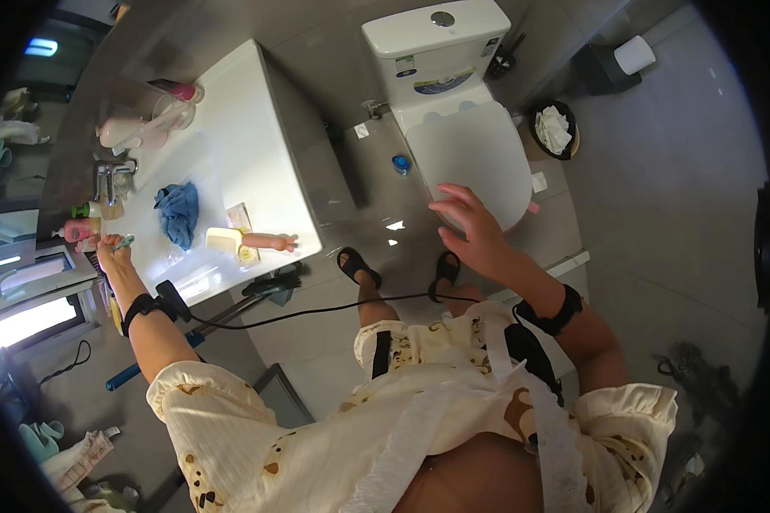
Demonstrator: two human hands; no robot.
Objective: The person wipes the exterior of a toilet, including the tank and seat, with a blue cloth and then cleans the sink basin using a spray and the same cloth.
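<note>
My left hand (114, 258) reaches to the far left end of the white washbasin counter (257, 171), by a pink bottle (82, 229). Its fingers are closed around a small pale-teal thing (124, 242) that I cannot make out. A crumpled blue cloth (178, 214) lies in the basin. Nearer the counter's front edge lies an object with a cream rectangular head (224, 239) and a pinkish-brown handle (269, 242), partly over a small printed packet. My right hand (472, 229) hangs in the air in front of the toilet, fingers apart, holding nothing.
A chrome faucet (111, 178) and pump bottles (133, 134) line the wall side. The toilet (470, 154) has its lid down, beside a waste bin (554, 131). A blue object (401, 164) sits on the floor. A black cable (316, 316) runs between my wrists.
</note>
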